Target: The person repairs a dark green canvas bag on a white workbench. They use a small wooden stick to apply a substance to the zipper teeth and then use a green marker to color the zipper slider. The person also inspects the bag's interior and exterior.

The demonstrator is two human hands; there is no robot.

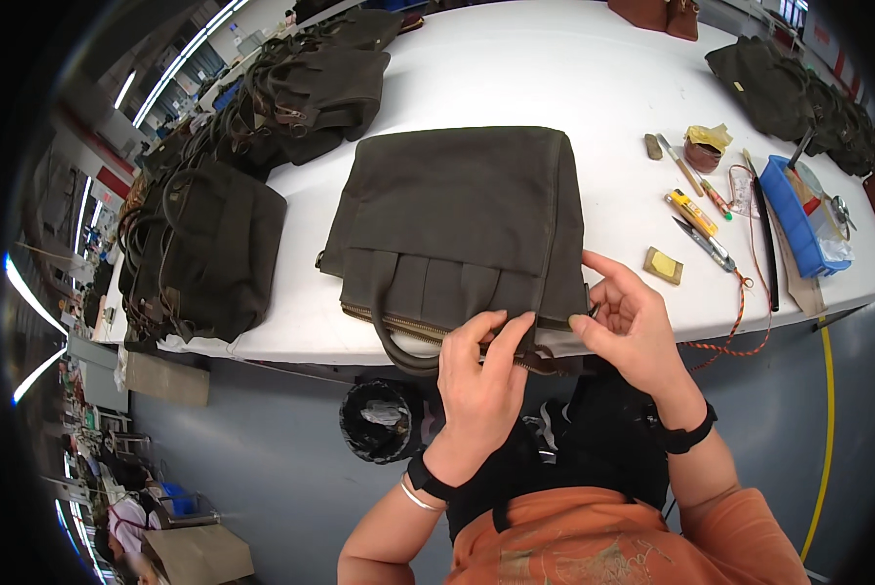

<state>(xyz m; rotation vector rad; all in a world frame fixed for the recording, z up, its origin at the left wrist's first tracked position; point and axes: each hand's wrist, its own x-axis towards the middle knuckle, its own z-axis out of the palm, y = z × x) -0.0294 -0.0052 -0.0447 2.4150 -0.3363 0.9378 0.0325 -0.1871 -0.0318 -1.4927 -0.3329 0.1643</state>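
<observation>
Olive bag (457,210) at near edge of white table (477,73), wide space behind

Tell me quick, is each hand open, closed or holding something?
Left hand: at the bag, near its zipper; grip can't be told.
Right hand: at the bag's edge; grip can't be told.

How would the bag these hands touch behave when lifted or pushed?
The dark bag would probably flex, since it looks made of cloth. It seems unlikely to roll, lying broadly flat. Its handle may keep its curve, looking thick.
</observation>
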